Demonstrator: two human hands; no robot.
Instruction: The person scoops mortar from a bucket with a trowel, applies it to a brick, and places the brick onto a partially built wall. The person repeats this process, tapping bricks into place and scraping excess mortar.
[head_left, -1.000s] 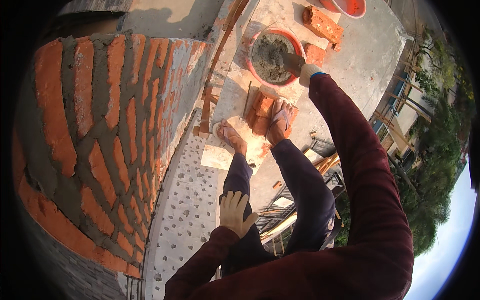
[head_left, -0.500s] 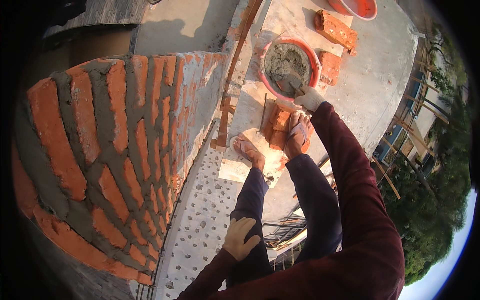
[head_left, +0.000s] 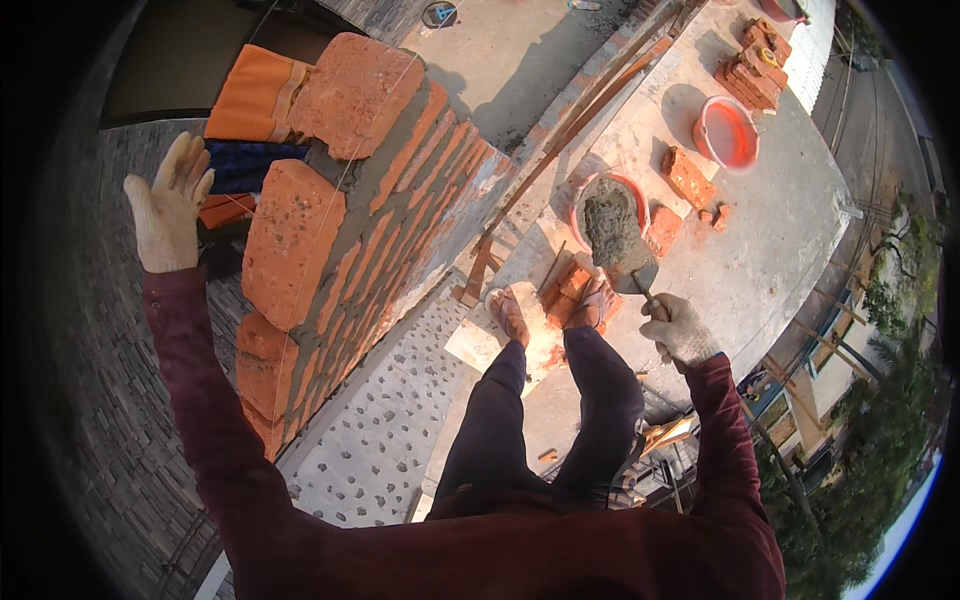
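My right hand (head_left: 682,332), in a pale knit glove, grips the handle of a trowel (head_left: 646,280). A heaped load of wet grey mortar (head_left: 615,228) covers most of its blade, in front of the round red basin (head_left: 578,215). My left hand (head_left: 165,205), gloved too, is raised at far left with its fingers apart and holds nothing. It is beyond the brick wall (head_left: 385,225); a loose-edged top brick (head_left: 293,245) lies nearest it. Another brick (head_left: 357,95) sits farther along the wall top, with mortar between. A thin string runs along the top edge.
My feet stand beside stacked bricks (head_left: 568,287) on a plank platform. Farther right are loose bricks (head_left: 687,178), a red bucket (head_left: 703,128) of cloudy liquid and a brick pile (head_left: 750,78). Orange cloth (head_left: 262,92) lies past the wall. Trees border the right.
My right hand has lifted the trowel with mortar out of the basin and drawn it nearer. My left hand has left my knee and reached out past the wall. The view has shifted left.
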